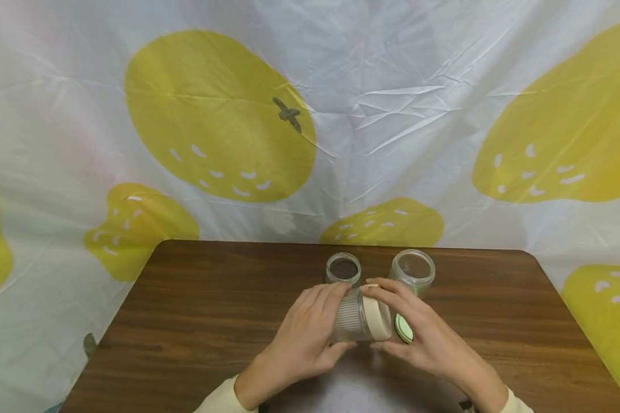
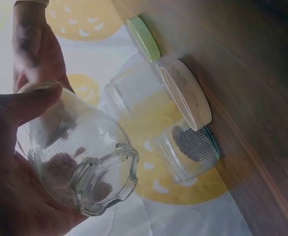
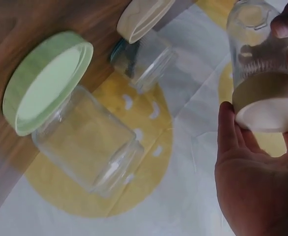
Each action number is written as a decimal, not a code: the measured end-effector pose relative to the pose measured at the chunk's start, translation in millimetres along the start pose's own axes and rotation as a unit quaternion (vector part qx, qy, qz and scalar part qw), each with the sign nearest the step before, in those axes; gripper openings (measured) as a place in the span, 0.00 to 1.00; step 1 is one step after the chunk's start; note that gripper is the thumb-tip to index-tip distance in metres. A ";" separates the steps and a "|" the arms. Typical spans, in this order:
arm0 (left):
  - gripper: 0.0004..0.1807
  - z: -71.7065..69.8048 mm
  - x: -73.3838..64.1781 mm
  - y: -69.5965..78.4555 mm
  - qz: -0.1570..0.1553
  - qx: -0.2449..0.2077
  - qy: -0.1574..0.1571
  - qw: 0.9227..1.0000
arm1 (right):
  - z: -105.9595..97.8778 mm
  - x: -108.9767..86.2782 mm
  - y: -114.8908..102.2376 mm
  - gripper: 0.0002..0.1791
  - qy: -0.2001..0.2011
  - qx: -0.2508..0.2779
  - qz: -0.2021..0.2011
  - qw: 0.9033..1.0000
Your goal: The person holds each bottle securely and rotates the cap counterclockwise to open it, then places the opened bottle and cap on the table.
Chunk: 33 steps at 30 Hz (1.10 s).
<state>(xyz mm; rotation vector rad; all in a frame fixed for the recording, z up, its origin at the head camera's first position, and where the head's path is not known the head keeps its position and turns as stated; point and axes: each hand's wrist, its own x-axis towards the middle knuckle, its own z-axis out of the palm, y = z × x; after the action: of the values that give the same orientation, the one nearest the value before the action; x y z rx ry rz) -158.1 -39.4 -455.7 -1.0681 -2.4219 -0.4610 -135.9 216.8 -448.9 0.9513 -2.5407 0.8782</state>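
Observation:
A ribbed clear glass jar (image 1: 349,316) is held sideways above the table, its cream lid (image 1: 376,319) on the right end. My left hand (image 1: 310,324) grips the glass body, thumb below and fingers over the top. Around the cream lid curl the fingers and thumb of my right hand (image 1: 426,332). In the left wrist view the glass base of the held jar (image 2: 80,157) faces the camera. The lid's pale flat top (image 3: 272,114) shows in the right wrist view. Whether the lid is fully seated cannot be seen.
Behind the hands stand a small lidless jar (image 1: 343,267) with dark contents and a larger clear lidless jar (image 1: 414,268). A green lid (image 3: 48,83) and another cream lid (image 2: 187,96) rest on the brown table (image 1: 212,310). A lemon-print cloth (image 1: 341,143) hangs behind.

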 end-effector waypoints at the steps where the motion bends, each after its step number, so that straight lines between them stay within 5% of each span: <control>1: 0.55 0.2 0.2 0.4 0.000 -0.002 -0.001 1.000 | 0.8 -0.3 -1.1 0.55 0.006 0.005 0.001 1.000; 11: 0.54 -1.2 1.2 3.6 -0.007 -0.013 0.001 1.000 | 6.1 3.9 -8.2 0.56 0.061 0.075 0.037 0.995; 15: 0.54 -1.7 0.9 3.8 -0.007 -0.010 0.006 1.000 | 8.2 5.1 -10.1 0.49 0.069 0.079 0.060 0.993; 19: 0.55 -1.3 1.9 3.9 -0.004 -0.004 0.012 1.000 | 9.5 5.6 -14.8 0.36 0.138 0.009 0.097 0.986; 22: 0.55 -1.2 2.7 4.1 0.002 -0.006 0.017 1.000 | 7.8 8.5 -21.2 0.27 0.192 -0.076 0.164 0.965; 24: 0.55 -1.3 2.9 4.3 0.003 -0.008 0.015 1.000 | 5.3 11.3 -26.1 0.23 0.181 -0.113 0.226 0.950; 28: 0.55 -1.7 2.8 5.2 0.004 -0.005 0.012 1.000 | 1.1 16.2 -32.2 0.25 0.080 -0.134 0.319 0.935; 33: 0.54 -0.1 2.0 5.7 0.015 0.009 0.015 1.000 | 2.9 16.9 -33.5 0.26 0.034 -0.120 0.326 0.937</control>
<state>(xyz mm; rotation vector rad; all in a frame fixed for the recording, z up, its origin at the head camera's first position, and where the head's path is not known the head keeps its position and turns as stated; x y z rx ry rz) -155.0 -34.5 -454.0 -1.0807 -2.3759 -0.4406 -126.1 186.6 -428.6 -0.0183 -2.8439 0.7018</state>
